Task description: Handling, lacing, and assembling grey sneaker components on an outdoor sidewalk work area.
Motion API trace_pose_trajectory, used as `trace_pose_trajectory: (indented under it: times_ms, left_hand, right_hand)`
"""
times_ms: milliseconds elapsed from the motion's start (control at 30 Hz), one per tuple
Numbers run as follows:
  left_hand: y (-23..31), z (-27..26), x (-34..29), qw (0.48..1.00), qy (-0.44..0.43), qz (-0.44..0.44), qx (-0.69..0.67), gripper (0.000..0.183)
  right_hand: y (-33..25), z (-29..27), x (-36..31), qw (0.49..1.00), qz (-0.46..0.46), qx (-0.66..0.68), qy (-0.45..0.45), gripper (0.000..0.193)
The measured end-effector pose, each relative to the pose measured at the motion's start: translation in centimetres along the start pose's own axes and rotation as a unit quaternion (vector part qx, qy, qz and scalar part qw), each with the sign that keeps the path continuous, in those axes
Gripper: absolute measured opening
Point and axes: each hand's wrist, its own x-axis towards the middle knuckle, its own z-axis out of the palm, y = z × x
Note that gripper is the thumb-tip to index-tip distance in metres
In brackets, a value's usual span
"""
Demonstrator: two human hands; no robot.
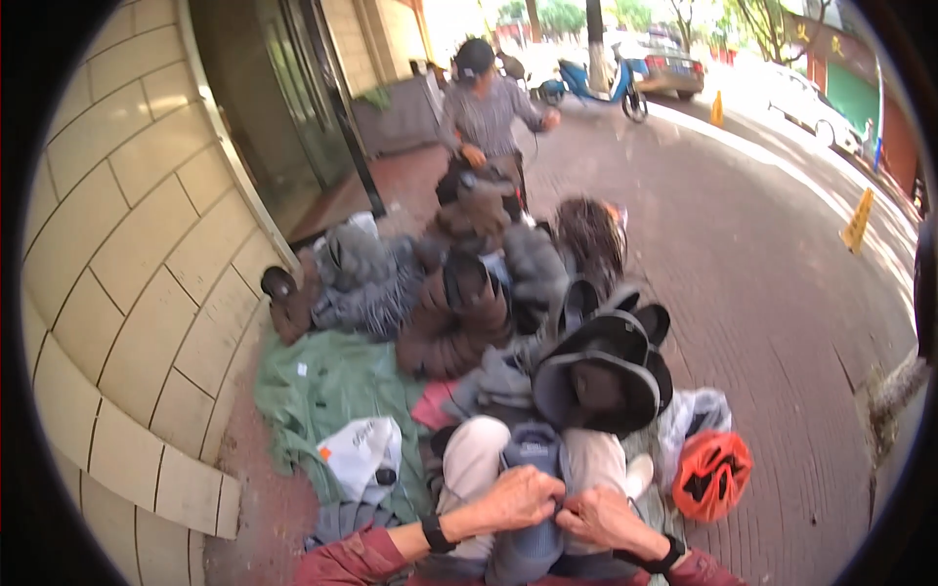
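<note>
The blue-grey piece (pixel 535 454), lying between the knees (pixel 476 454) at the lower centre of the frame, is best steadied while the left hand (pixel 525 496) and right hand (pixel 606 518), fingers curled and pinched on something too small to identify, are moved evenly and close together.
</note>
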Motion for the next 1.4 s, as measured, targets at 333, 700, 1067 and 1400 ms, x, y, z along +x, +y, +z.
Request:
trace_pose_trajectory:
  times_ms: [333,700,1067,1400]
  left_hand:
    - [-2.2,0.7,0.4,0.992,-0.039,-0.025,-0.117,0.023]
    - [-2.1,0.2,0.4,0.990,-0.076,-0.004,-0.117,0.020]
    - [-1.1,0.8,-0.9,1.000,0.003,-0.004,-0.007,0.015]
    - [-5.2,-5.8,-2.4,0.948,0.166,-0.016,0.273,0.007]
  right_hand:
    - [3.9,1.1,0.4,0.946,0.055,0.311,-0.070,0.038]
    - [3.8,1.6,-0.2,0.988,-0.038,0.150,0.000,0.027]
    - [-0.2,-1.2,0.5,0.987,-0.093,0.069,0.111,0.033]
    - [2.0,1.5,2.6,0.965,-0.179,0.121,0.150,0.022]
